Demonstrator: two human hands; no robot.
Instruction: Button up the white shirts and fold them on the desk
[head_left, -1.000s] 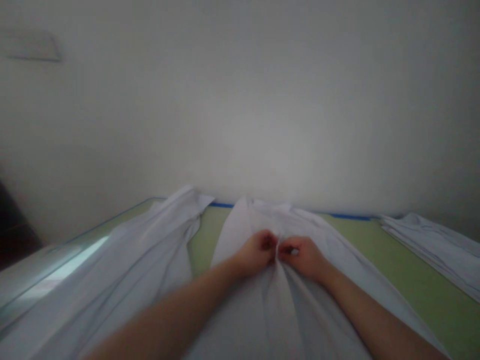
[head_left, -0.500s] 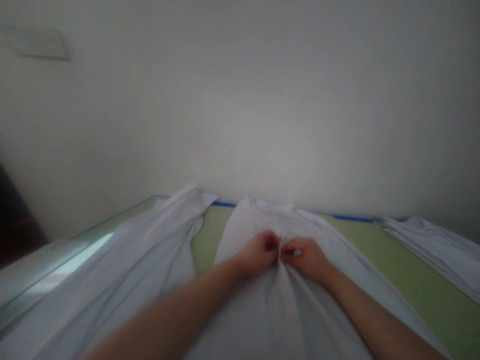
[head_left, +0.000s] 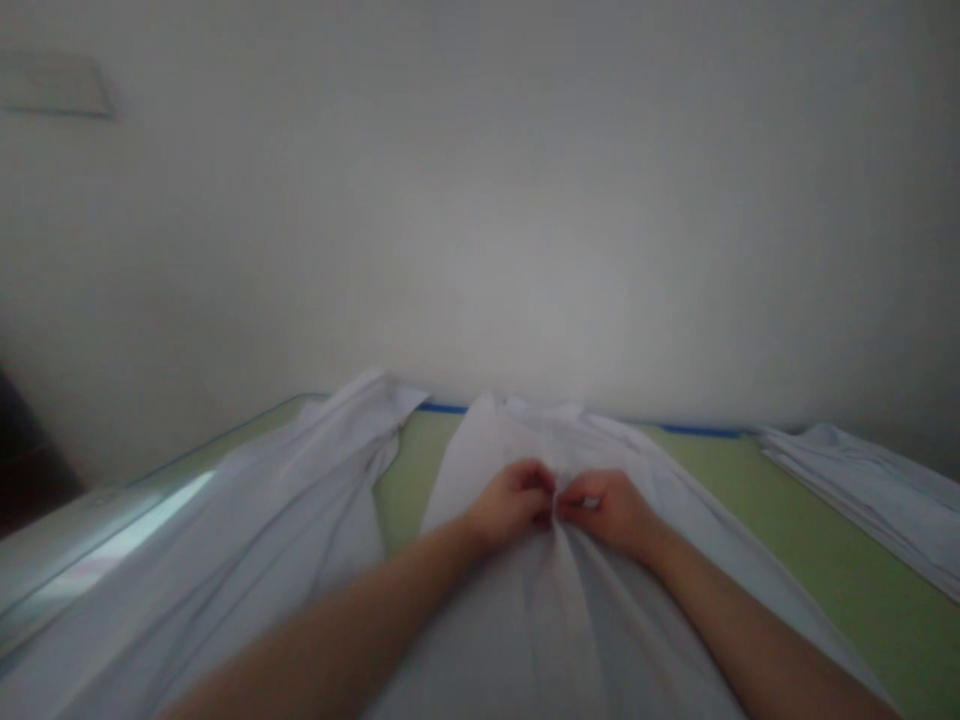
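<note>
A long white garment (head_left: pixel 487 640) lies spread over the table in front of me, its narrower end toward the wall. At its middle line, my left hand (head_left: pixel 514 508) pinches the fabric with thumb and fingers. My right hand (head_left: pixel 611 512) is closed in a pinch on the same spot from the other side, fingertips almost meeting the left ones. The cloth rises there and folds run down from it toward me. Any button or small fastener between the fingertips is too blurred to make out.
More white garments (head_left: pixel 300 500) lie in a long heap to the left. A folded white pile (head_left: pixel 862 490) is at the right. Beneath is a green tabletop (head_left: pixel 795 530) with a blue edge (head_left: pixel 701 432), against a pale wall (head_left: pixel 480 200). A panel (head_left: pixel 56 85) hangs upper left.
The whole view has shifted slightly, so things sit a bit farther left. Left fingers have curled a little differently at the fabric; both hands stay at the same place on the garment.
</note>
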